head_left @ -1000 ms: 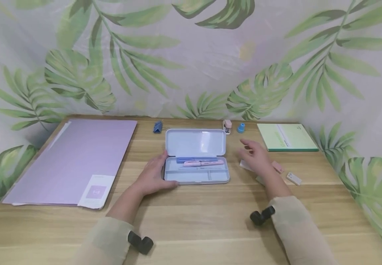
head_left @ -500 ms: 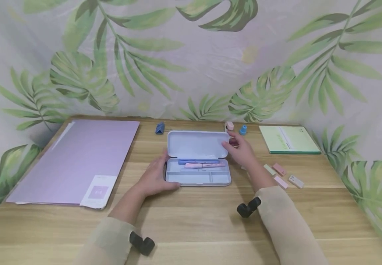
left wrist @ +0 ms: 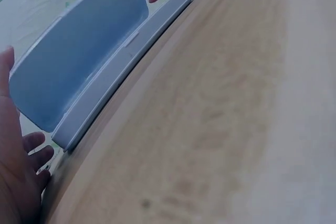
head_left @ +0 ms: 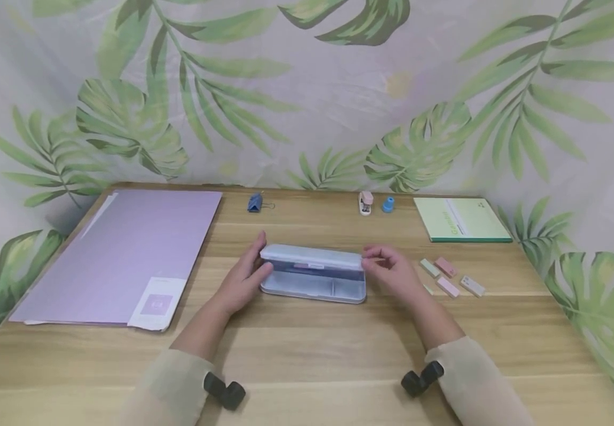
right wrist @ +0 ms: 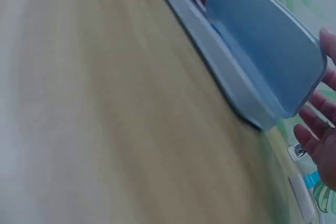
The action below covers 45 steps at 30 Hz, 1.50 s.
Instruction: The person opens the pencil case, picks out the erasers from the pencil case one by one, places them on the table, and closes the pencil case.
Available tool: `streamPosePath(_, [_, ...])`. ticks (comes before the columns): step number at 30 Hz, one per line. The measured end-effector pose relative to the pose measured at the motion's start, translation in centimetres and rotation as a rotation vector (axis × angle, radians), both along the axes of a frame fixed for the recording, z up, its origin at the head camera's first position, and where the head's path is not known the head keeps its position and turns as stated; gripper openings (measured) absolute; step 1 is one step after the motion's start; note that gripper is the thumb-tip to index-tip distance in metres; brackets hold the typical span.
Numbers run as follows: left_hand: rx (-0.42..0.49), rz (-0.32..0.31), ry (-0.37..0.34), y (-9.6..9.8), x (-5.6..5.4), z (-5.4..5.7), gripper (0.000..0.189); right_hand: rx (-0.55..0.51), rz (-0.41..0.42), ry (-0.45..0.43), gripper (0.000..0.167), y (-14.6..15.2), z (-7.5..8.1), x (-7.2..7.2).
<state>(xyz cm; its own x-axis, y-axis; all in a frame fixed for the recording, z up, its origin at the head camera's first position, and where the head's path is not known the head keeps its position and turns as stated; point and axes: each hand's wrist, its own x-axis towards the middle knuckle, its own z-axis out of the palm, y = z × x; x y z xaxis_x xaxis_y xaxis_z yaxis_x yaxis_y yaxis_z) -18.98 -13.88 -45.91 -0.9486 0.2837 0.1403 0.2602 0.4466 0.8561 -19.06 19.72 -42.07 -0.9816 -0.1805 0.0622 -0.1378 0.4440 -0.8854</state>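
Note:
A pale blue pencil case (head_left: 296, 285) lies on the table, its hinged lid (head_left: 312, 254) tilted partway down over the tray. Through the gap a bit of a pink pen (head_left: 307, 265) shows; the rest of the contents is mostly hidden. My left hand (head_left: 240, 279) is against the case's left end, fingers extended and thumb at the lid's front left corner. At the right end, my right hand (head_left: 394, 277) holds the lid's corner between thumb and bent fingers. In both wrist views the lid's inner face (left wrist: 79, 51) stands raised above the tray.
Several small erasers (head_left: 448, 287) lie right of my right hand. Behind stand a blue binder clip (head_left: 255, 203), a pink stapler (head_left: 366, 202) and a small blue cone-shaped item (head_left: 388, 205). A green notebook (head_left: 461, 220) is back right, a large purple folder (head_left: 126, 254) left.
My right hand has moved from near the erasers to the lid's right edge. The lid has swung from fully raised to partway down. My left thumb has shifted up to the lid.

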Motion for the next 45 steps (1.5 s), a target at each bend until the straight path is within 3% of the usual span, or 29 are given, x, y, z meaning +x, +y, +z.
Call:
streamPosePath(6, [-0.117, 0.017, -0.027, -0.2, 0.7, 0.4, 0.066, 0.249, 0.017, -0.04, 0.065, 0.3, -1.3, 1.6])
streamPosePath(10, [-0.174, 0.01, -0.043, -0.3, 1.1, 0.6, 0.077, 0.319, 0.009, -0.018, 0.07, 0.1, -1.7, 2.0])
streamPosePath(17, [-0.197, -0.001, -0.074, -0.3, 1.3, 0.6, 0.092, 0.345, 0.069, 0.012, 0.069, -0.1, -2.2, 2.2])
streamPosePath(23, [-0.193, 0.011, -0.073, 0.0, 1.3, 0.8, 0.094, 0.34, 0.064, 0.041, 0.068, -0.1, -2.4, 2.2])
streamPosePath(45, [-0.212, 0.007, -0.081, 0.2, 1.5, 0.7, 0.097, 0.341, 0.072, 0.02, 0.071, -0.1, -2.7, 2.5])
